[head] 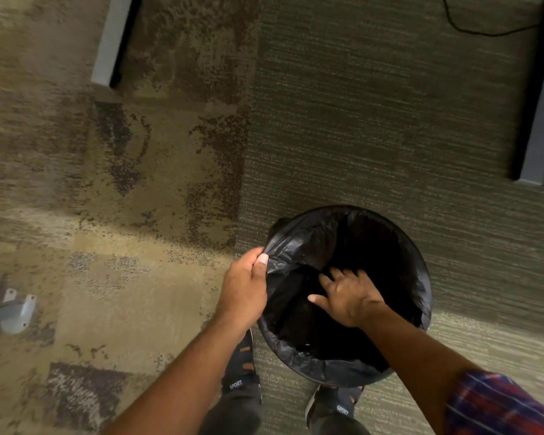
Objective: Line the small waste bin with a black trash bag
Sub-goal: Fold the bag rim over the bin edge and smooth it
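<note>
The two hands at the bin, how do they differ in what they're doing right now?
The left hand pinches the black trash bag edge between thumb and fingers, lifted off the waste bin rim; the right hand grips nothing. The left hand is closed and outside the bin; the right hand is open, fingers spread, reaching down inside the bag. Both work the same bag.

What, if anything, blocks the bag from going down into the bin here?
Nothing visible does. The bag already hangs inside the bin, its edge folded over most of the rim. The left hand pinches the loose edge at the left rim; the right hand is spread open inside. The bottom is too dark to judge.
</note>
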